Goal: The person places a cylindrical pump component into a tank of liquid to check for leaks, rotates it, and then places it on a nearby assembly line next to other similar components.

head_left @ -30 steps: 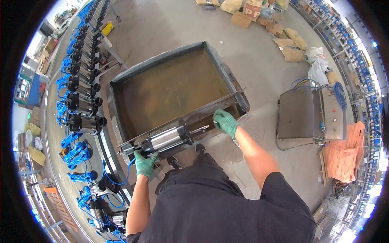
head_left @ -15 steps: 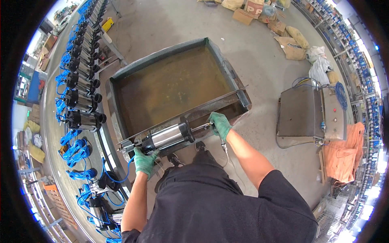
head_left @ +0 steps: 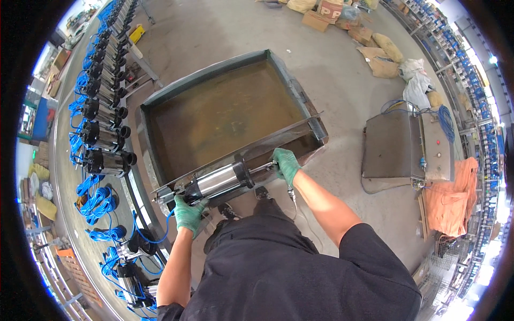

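A pump [head_left: 217,181] with a shiny steel cylinder and black end caps lies across the near edge of a metal water tank [head_left: 144,125]. My left hand [head_left: 188,214], in a green glove, is closed round its left end, beside a blue cable [head_left: 155,241]. My gloved right hand [head_left: 287,165] grips a slim metal hose fitting [head_left: 270,166] at the pump's right end, its fingers wrapped round it. Below that hand hangs a thin hose [head_left: 293,199]. The grip partly hides where fitting and pump meet.
On the left, a long bench [head_left: 69,214] carries a row of similar pumps [head_left: 107,136] and coiled blue cables [head_left: 99,206]. A metal control box [head_left: 393,144] stands on the right, near an orange sheet [head_left: 455,200]. Sacks and cartons [head_left: 380,61] lie at the far right.
The whole scene has shifted slightly left in the view. Both hands keep their holds on the pump and the fitting, with hardly any movement between them.
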Tool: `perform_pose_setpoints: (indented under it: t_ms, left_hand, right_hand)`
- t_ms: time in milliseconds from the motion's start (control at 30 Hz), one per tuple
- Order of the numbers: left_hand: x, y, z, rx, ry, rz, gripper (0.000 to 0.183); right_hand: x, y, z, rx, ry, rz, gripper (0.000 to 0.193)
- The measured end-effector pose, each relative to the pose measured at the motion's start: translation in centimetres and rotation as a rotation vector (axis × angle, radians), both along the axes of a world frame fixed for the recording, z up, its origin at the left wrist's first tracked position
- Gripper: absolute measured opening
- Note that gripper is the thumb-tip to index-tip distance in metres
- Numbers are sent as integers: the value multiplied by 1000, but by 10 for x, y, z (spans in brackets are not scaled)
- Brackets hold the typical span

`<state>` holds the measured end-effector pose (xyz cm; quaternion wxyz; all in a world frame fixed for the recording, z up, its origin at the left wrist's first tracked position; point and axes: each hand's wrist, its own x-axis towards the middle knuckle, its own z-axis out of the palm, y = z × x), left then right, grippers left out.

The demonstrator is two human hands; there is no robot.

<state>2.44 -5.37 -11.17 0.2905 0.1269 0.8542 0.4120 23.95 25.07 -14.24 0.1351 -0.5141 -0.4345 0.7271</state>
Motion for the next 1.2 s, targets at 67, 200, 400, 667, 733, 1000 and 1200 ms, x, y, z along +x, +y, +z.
perform_pose_setpoints:
  t_ms: [67, 200, 400, 667, 733, 1000, 1200]
  left_hand:
    - [4, 2, 8, 87, -75, 43, 73]
    - [6, -2, -10, 111, -68, 44, 75]
    - [3, -12, -23, 111, -72, 54, 78]
    - [3, -11, -12, 19, 32, 4, 84]
    - [7, 2, 6, -191, 221, -93, 80]
    - [-63, -75, 6, -446, 638, -116, 38]
    - [-134, -104, -2, -689, 679, -565, 47]
  right_hand:
    - [7, 3, -1, -35, 68, 102, 13]
    - [47, 33, -6, -2, 167, 301, 14]
    - [72, 128, 32, 881, -861, 512, 29]
    - [30, 180, 13, 912, -1167, 651, 31]
    - [58, 196, -12, 979, -1184, 573, 31]
    - [3, 93, 51, 1269, -565, 610, 36]
    - [-90, -62, 88, 1273, -227, 783, 35]
